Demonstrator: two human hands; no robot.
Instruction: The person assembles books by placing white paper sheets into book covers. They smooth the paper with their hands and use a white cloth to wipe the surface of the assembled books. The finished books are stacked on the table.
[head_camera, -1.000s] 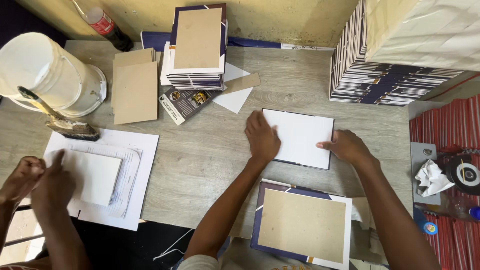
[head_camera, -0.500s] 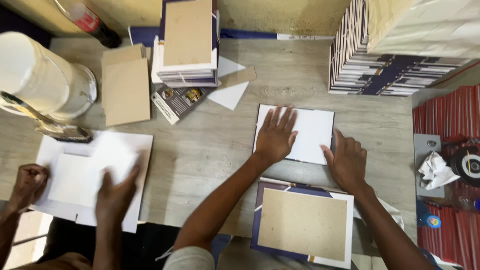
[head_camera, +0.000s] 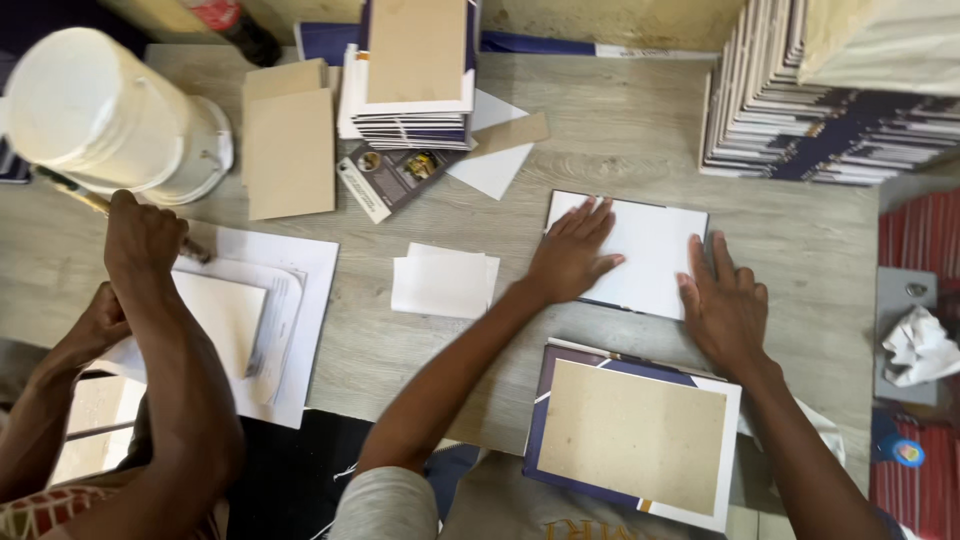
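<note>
Both of the person's hands lie flat, fingers spread, gripping nothing: the left hand (head_camera: 570, 255) presses the left part of a white-faced cover (head_camera: 645, 250) lying on the wooden table (head_camera: 620, 130), and the right hand (head_camera: 725, 305) presses its lower right edge. The white sheet looks laid and smoothed onto the dark-edged board — a judgement, since no glue shows. Just below, nearest the person, a navy cover with a bare brown board (head_camera: 632, 435) waits unlined. A loose stack of white sheets (head_camera: 443, 282) sits to the left, near the left hand. Finished-looking books pile high at the far right (head_camera: 800, 120), a smaller pile at the far middle (head_camera: 415, 75) — much seems done, some left. At the left a co-worker's hand (head_camera: 140, 235) grips a brush handle beside a white bucket (head_camera: 100, 110), over white sheets (head_camera: 270, 310).
</note>
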